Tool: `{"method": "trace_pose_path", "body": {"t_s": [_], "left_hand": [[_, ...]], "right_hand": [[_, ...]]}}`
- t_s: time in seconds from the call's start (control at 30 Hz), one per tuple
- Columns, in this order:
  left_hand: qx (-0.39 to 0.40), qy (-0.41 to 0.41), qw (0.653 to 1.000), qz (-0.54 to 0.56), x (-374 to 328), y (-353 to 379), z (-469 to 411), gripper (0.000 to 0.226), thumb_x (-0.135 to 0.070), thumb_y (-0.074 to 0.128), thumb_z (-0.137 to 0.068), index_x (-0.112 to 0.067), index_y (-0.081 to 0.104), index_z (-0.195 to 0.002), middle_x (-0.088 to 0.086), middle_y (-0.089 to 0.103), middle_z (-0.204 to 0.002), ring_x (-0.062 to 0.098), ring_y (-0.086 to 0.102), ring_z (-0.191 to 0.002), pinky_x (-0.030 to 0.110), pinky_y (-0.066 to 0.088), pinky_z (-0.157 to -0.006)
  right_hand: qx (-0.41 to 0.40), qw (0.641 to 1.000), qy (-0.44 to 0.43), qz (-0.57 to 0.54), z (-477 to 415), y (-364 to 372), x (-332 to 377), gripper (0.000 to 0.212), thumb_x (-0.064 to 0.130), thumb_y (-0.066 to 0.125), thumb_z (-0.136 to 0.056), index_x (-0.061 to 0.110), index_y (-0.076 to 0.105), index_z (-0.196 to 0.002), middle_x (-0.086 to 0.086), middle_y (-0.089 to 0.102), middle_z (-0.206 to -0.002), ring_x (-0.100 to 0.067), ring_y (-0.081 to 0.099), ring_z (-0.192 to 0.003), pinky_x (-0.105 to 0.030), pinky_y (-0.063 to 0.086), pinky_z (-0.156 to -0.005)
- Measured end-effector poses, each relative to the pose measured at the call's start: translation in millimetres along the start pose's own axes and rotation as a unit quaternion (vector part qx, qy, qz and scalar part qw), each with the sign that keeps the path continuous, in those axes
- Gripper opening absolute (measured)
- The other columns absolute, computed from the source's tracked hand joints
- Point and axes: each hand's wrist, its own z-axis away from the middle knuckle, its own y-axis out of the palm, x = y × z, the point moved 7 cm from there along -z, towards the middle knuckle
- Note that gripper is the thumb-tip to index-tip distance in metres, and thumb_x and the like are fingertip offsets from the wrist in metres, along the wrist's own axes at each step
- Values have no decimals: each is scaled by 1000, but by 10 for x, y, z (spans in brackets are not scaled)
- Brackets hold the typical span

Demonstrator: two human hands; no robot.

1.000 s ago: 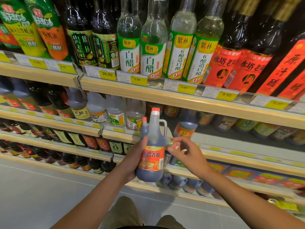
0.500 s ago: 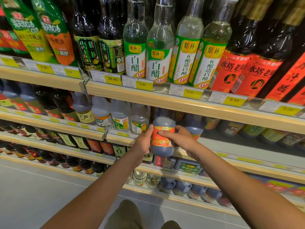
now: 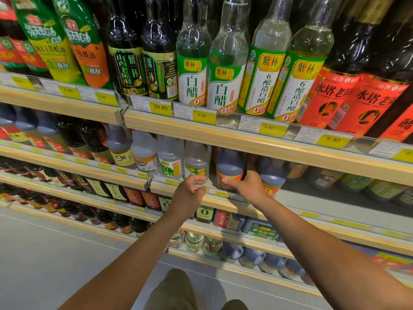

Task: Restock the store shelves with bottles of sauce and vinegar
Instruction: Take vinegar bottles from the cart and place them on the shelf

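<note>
Dark vinegar fills the jug (image 3: 230, 167) that stands on the second shelf (image 3: 223, 199) just behind its front edge, with an orange-red label facing out. The right hand (image 3: 250, 186) rests against the jug's lower front, thumb laid across the label and the fingers wrapped to its right side, so it grips the jug. The left hand (image 3: 190, 193) hangs just in front of the shelf's front edge with loosely curled fingers, holding nothing; its fingertips are close to a clear jug but whether they touch it I cannot tell.

To the left of the dark jug stand three clear white-vinegar jugs (image 3: 171, 159) in a row, and left of them one grey-capped jug with a yellow label (image 3: 120, 151). To the right of the dark jug stands one more dark jug of the same kind (image 3: 271, 173), partly behind the right wrist.

On the top shelf (image 3: 201, 135), along its front edge, stand two dark bottles with green and gold labels (image 3: 143, 70), four clear white-vinegar bottles (image 3: 225, 70) and two dark bottles with red labels (image 3: 348, 92). Two green pouches (image 3: 67, 41) lean at the left end. Five yellow price tags (image 3: 160, 107) can be read along that edge: 9.80, 9.90, 29.80, 5.90 and 4.00; a sixth reads 9.90.
</note>
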Motion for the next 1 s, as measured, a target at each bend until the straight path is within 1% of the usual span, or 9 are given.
{"method": "trace_pose_path", "body": {"t_s": [0.13,0.23,0.3,0.37,0.47,0.63,0.77,0.93,1.0], "left_hand": [[-30,54,993,-96,6,-98,-13,30,-14,64,-96,-25,63,-124,-5,60,-128,13,64,-110,29,50,-80],[-72,118,975,-175,-68,-227,-25,46,-14,66,-94,-26,56,-137,-1,44,-148,15,65,-104,28,51,-73],[-83,157,961,-213,-133,-278,-32,58,-14,67,-94,-26,48,-148,-2,30,-162,13,65,-100,30,54,-69],[-71,169,947,-262,-145,-262,-41,67,-15,64,-96,-30,38,-157,-4,17,-170,14,66,-102,27,52,-63],[-45,171,921,-348,-100,-189,-25,77,-11,58,-95,-37,28,-161,-7,9,-173,22,68,-93,21,40,-48],[-56,184,896,-400,-132,-215,7,81,-13,58,-92,-44,27,-159,-4,11,-173,21,58,-64,34,53,-46],[-55,187,893,-405,-137,-226,15,78,-19,61,-90,-40,31,-159,-2,13,-173,19,48,-60,33,53,-46],[-55,182,890,-413,-110,-223,21,81,-23,64,-87,-40,31,-159,-3,13,-173,16,45,-61,27,46,-44],[-51,178,893,-411,-92,-215,15,82,-23,64,-86,-41,30,-159,-4,11,-173,15,46,-60,24,44,-42]], "right_hand": [[-13,1000,0,4,-5,56,-90,34,29,91,-76,14,70,-98,0,76,-92,-16,73,-88,-38,60,-78],[-22,999,25,12,-39,48,-139,39,33,89,-77,12,68,-102,-7,76,-100,-23,71,-95,-45,59,-86],[-20,999,21,30,-40,62,-144,46,34,88,-78,10,64,-109,-7,73,-109,-24,69,-101,-45,58,-89],[-26,998,17,51,-36,56,-144,45,36,87,-79,14,57,-105,-6,69,-108,-25,66,-103,-42,56,-87],[-26,998,10,61,-65,61,-174,46,36,86,-81,13,57,-108,-10,69,-113,-26,66,-105,-45,56,-90],[-31,998,17,58,-110,197,-150,45,38,86,-80,15,54,-103,-8,68,-109,-25,65,-102,-41,55,-86],[-25,999,17,44,-113,268,-125,48,36,88,-78,13,56,-106,-2,67,-105,-24,66,-103,-32,48,-77],[2,1000,-10,-2,149,94,-91,66,23,85,-82,12,51,-137,-1,63,-130,-17,61,-121,-35,52,-100],[-44,997,-53,-27,378,-154,-104,49,14,78,-88,17,57,-132,0,68,-120,-14,66,-111,-24,54,-90]]}}
